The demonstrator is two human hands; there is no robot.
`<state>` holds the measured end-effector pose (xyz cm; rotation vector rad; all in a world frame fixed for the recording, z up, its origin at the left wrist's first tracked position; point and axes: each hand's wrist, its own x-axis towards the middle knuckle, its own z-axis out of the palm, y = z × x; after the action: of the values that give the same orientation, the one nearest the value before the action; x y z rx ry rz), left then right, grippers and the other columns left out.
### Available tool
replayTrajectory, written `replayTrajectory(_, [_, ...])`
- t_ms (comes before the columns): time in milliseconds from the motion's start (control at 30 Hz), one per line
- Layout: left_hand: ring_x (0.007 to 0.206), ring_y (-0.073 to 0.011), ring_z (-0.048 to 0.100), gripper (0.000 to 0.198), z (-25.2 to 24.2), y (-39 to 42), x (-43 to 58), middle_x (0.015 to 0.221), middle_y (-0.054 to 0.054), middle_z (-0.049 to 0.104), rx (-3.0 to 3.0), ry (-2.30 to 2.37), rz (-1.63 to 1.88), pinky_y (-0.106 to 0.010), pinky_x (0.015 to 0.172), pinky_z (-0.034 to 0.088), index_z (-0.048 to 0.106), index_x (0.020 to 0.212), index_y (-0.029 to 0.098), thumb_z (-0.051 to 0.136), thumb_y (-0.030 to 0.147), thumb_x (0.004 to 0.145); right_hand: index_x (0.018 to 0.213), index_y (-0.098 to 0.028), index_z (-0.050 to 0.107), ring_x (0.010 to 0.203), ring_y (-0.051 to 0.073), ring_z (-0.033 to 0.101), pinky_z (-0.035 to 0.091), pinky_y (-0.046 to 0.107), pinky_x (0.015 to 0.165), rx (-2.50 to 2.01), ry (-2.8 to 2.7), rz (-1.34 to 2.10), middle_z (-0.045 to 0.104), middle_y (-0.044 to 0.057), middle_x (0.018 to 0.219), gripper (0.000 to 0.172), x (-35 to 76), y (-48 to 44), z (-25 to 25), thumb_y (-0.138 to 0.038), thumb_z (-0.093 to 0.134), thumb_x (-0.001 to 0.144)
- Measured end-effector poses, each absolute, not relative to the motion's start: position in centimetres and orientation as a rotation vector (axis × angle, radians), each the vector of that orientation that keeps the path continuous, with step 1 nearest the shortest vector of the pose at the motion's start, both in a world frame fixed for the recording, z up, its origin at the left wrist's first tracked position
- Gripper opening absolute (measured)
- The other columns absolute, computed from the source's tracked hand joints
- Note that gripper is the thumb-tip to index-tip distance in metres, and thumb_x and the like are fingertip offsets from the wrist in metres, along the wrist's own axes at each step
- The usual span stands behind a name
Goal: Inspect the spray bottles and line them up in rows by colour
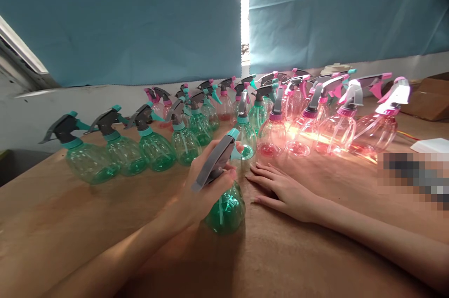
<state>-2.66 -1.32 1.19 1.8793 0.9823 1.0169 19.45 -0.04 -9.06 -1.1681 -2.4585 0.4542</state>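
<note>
My left hand (206, 181) is wrapped round the neck of a green spray bottle (226, 211) with a grey and turquoise trigger head. That bottle stands near the middle of the wooden table, its clear body showing a thin tube inside. Flat on the tabletop just right of it lies my right hand (280, 190), fingers spread and holding nothing. Behind my hands is a row of spray bottles: green ones (156, 148) to the left and pink ones (271, 134) to the right. The fingers of my left hand partly hide the bottle's neck.
More green and pink bottles crowd the back of the table (63, 223). A cardboard box (428, 97) and a white object (431, 146) are at the right. Blue blinds (140, 22) hang behind, with bright light through a gap. A pixelated patch covers the right edge.
</note>
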Motion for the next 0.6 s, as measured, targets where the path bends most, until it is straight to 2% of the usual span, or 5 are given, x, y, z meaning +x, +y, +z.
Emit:
replayTrajectory(333, [0.058, -0.0137, 0.050, 0.013, 0.98, -1.27, -2.81, 0.072, 0.003, 0.052, 1.904, 1.039, 1.015, -0.028, 0.054, 0.039, 0.048, 0.092, 0.025, 0.054, 0.022, 0.081, 0.143, -0.024, 0.046, 0.142, 0.030, 0.028, 0.026, 0.054, 0.115, -1.139, -2.445, 0.426, 0.041, 0.008, 0.150, 0.059, 19.51, -0.03, -9.38, -0.057, 0.044, 0.094])
replayTrajectory(600, [0.060, -0.0133, 0.050, 0.008, 0.92, -1.33, -2.77, 0.072, 0.003, 0.050, 1.914, 1.054, 1.027, -0.027, 0.056, 0.039, 0.047, 0.086, 0.025, 0.053, 0.021, 0.082, 0.142, -0.021, 0.046, 0.142, 0.030, 0.027, 0.025, 0.054, 0.115, -1.157, -2.474, 0.411, 0.041, 0.009, 0.150, 0.061, 19.51, 0.05, -9.36, -0.058, 0.042, 0.094])
